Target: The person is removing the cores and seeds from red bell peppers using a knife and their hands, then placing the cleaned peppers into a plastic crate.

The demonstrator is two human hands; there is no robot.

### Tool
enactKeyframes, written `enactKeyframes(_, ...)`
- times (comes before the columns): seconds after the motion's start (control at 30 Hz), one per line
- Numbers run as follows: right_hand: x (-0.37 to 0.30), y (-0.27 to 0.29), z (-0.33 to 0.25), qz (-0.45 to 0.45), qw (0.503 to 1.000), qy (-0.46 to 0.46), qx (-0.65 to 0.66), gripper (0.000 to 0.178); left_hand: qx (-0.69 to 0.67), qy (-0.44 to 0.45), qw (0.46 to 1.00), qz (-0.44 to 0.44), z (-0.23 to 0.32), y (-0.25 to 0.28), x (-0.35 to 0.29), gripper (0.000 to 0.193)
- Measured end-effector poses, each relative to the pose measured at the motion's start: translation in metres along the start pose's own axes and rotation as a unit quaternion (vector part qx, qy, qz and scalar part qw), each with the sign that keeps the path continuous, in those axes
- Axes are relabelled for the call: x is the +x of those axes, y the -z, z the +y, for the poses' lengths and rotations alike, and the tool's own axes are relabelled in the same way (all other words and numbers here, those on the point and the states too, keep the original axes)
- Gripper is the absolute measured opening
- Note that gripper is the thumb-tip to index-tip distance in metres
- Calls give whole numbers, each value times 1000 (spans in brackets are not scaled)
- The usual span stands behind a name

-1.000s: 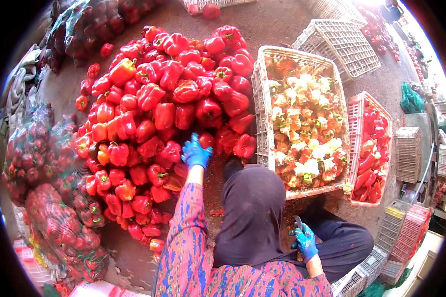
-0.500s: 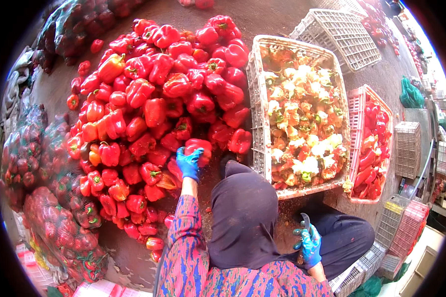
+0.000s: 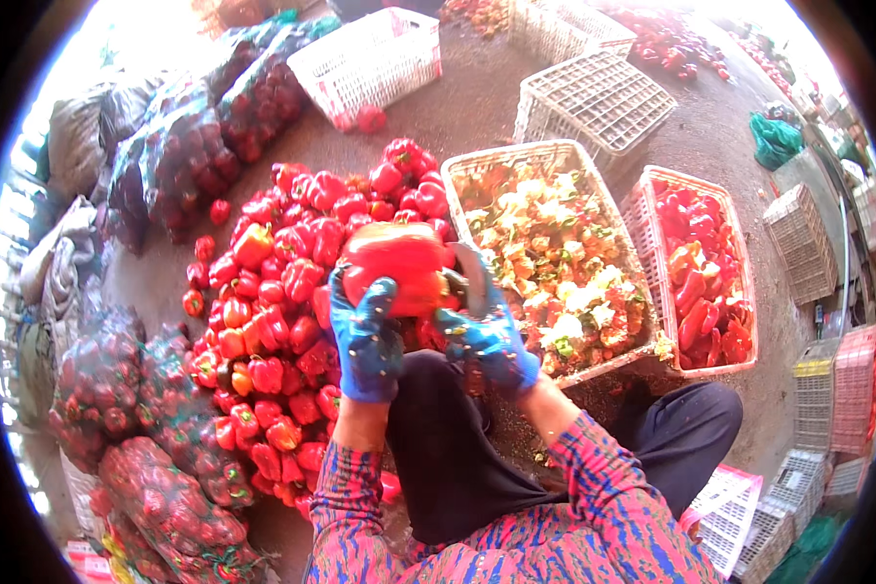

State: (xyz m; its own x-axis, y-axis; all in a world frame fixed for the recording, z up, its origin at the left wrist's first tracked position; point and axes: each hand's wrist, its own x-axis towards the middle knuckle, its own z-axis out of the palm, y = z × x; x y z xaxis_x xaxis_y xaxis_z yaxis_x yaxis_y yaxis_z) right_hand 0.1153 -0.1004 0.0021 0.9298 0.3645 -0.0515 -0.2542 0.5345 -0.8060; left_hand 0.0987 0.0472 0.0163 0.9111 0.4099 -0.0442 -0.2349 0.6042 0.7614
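Note:
A large red bell pepper (image 3: 394,265), blurred by motion, is held up in front of me. My left hand (image 3: 368,341), in a blue glove, grips it from its left and underside. In my blue-gloved right hand (image 3: 496,343) is a knife (image 3: 473,280) with a short curved blade, upright at the pepper's right side near its stem end. Whether the blade touches or cuts the pepper I cannot tell. Beyond and left of my hands lies a heap of red bell peppers (image 3: 273,282) on the floor.
Right of the heap stands a crate (image 3: 608,366) full of pale pepper cores (image 3: 545,243). Beside it, a pink crate (image 3: 642,234) holds red pepper pieces (image 3: 701,292). Net sacks of peppers (image 3: 170,487) line the left. An upturned crate (image 3: 599,97) and a white crate (image 3: 365,63) stand farther off.
My left hand has lifted a pepper from the heap and brought it before me. My right hand has come up from beside my knee with the knife to meet it. The view has tilted up.

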Motion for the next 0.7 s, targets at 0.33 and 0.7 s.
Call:
enactKeyframes(0.33, -66, 75, -111, -116, 992, -40, -14, 87, 165, 22, 960, -225, -19, -60, -66, 99)
enactKeyframes(0.7, -100, 158, -60, -20, 983, -20, -180, 54, 10, 301, 926, -229, -115, -36, -107, 76)
